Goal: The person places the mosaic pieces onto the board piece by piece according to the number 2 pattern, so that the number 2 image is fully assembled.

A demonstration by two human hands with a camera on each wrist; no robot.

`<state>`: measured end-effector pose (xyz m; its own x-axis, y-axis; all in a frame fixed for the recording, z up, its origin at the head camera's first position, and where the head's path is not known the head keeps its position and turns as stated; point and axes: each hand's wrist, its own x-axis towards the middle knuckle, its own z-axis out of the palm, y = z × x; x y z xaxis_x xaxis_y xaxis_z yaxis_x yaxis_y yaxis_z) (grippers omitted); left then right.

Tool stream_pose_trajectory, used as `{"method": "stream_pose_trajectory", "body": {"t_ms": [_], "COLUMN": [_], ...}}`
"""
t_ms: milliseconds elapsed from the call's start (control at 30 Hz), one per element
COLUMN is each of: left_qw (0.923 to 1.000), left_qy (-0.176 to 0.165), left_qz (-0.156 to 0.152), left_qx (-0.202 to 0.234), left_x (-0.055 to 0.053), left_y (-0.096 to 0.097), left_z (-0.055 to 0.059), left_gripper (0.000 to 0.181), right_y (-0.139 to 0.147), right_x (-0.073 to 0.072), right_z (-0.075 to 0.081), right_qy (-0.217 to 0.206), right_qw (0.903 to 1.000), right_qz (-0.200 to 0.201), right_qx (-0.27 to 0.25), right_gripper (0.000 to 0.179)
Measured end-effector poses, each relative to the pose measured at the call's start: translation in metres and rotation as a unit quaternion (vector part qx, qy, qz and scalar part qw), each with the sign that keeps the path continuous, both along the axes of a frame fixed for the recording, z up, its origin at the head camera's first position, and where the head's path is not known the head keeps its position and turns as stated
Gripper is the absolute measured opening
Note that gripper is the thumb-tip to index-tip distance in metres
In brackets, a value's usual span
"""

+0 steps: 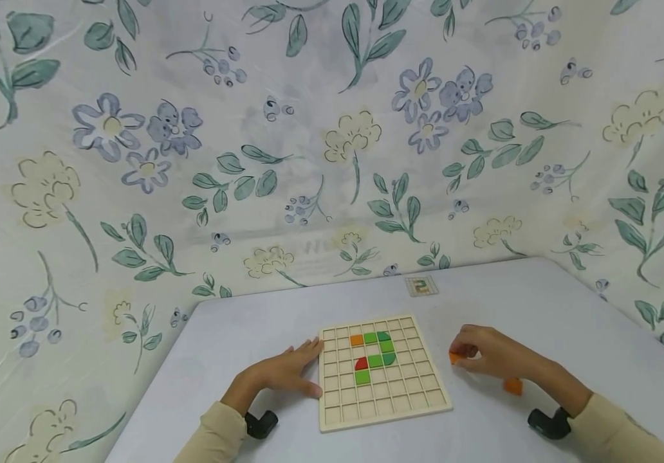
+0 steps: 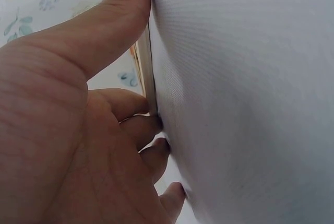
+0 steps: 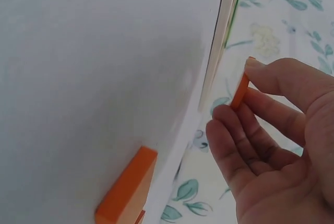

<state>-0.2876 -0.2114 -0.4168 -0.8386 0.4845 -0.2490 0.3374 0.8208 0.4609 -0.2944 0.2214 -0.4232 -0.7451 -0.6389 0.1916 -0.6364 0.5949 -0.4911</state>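
My left hand (image 1: 287, 371) lies at the left edge of a wooden grid board (image 1: 419, 381), thumb and fingers spread, fingertips against the side. In the left wrist view these fingers (image 2: 143, 132) reach down to the white surface along the board's edge. To the right of the board, my right hand (image 1: 485, 352) pinches a thin orange tile (image 3: 241, 89) between thumb and fingers. On the board, several green tiles (image 1: 375, 361), a red tile with a curved side (image 1: 361, 364) and an orange tile (image 1: 356, 340) sit in the cells.
Another orange piece (image 1: 513, 386) rests on the white table (image 1: 262, 321) below my right wrist. A small card with a grid pattern (image 1: 421, 286) lies behind the board. Flower-printed cloth (image 1: 309, 161) hangs at the table's back. Each wrist wears a black device (image 1: 261, 425).
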Motion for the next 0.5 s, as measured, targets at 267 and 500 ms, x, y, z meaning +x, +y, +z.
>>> {"method": "stream_pose_trajectory", "body": {"t_ms": [267, 500], "left_qw": [1.0000, 1.0000], "left_qy": [-0.004, -0.002], "left_qz": [0.003, -0.004], "left_qx": [0.002, -0.005], "left_x": [0.000, -0.003], "left_y": [0.000, 0.000], "left_z": [0.000, 0.000], "left_gripper": [0.108, 0.107], "right_y": [-0.014, -0.037], "right_x": [0.000, -0.003], "right_z": [-0.001, 0.001], "right_qy": [0.029, 0.027], "right_qw": [0.9992, 0.9983], "right_qz": [0.016, 0.040], "right_qx": [-0.025, -0.034], "right_gripper": [0.015, 0.014]}}
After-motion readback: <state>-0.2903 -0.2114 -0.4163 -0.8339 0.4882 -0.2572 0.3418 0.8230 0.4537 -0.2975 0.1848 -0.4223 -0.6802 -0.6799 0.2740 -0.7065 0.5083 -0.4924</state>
